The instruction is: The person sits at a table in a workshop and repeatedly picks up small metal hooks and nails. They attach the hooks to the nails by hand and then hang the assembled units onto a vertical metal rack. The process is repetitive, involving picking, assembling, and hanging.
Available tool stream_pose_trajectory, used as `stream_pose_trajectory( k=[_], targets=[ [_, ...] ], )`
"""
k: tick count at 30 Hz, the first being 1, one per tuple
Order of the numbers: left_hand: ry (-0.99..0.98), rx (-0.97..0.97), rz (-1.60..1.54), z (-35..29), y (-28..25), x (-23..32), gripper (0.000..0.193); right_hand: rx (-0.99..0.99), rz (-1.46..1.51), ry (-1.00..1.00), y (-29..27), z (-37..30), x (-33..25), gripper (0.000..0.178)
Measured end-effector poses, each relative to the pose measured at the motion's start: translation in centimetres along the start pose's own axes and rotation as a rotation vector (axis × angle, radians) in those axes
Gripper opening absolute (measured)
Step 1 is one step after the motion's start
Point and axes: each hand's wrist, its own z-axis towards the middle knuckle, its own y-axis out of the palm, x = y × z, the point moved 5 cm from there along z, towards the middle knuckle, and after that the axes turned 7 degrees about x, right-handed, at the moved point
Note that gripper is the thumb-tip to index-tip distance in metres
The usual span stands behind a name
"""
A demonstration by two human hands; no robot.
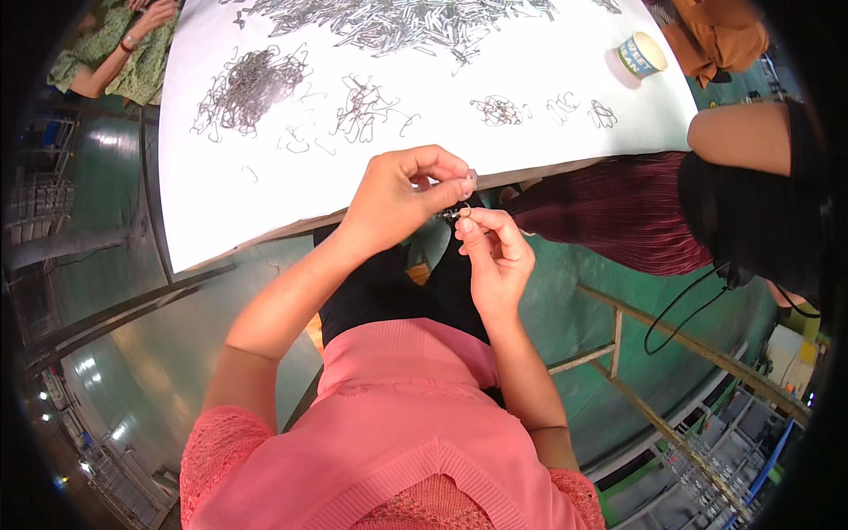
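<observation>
Just off the near edge of the white-covered table (309,190), my two hands meet in front of my lap. My left hand (397,190) is closed in a pinch, thumb against fingertips; whatever it grips is mostly covered. Below and right of it, my right hand (499,256) pinches a small thin metal piece (451,214) between thumb and forefinger. That piece looks dark and wiry, perhaps coiled, and is too small to make out fully. The fingertips of both hands are very close together around it.
Bent wire hooks lie in a large pile (252,88) and a smaller pile (364,110), with little clusters (496,110) to the right. A heap of metal pieces (415,22) fills the far side. A paper cup (641,55) stands far right. Other people sit around.
</observation>
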Motion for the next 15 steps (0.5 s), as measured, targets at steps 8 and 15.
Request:
stream_pose_trajectory(
  k=[8,15],
  targets=[
    [0.159,0.135,-0.027,-3.1,-1.3,0.7,0.012,0.013,-0.089,-0.005,1.0,-0.5,0.1,0.006],
    [0.360,0.207,0.001,-4.7,-2.2,-1.2,0.011,-0.046,-0.219,-0.044,1.4,-1.0,0.1,0.019]
  ],
)
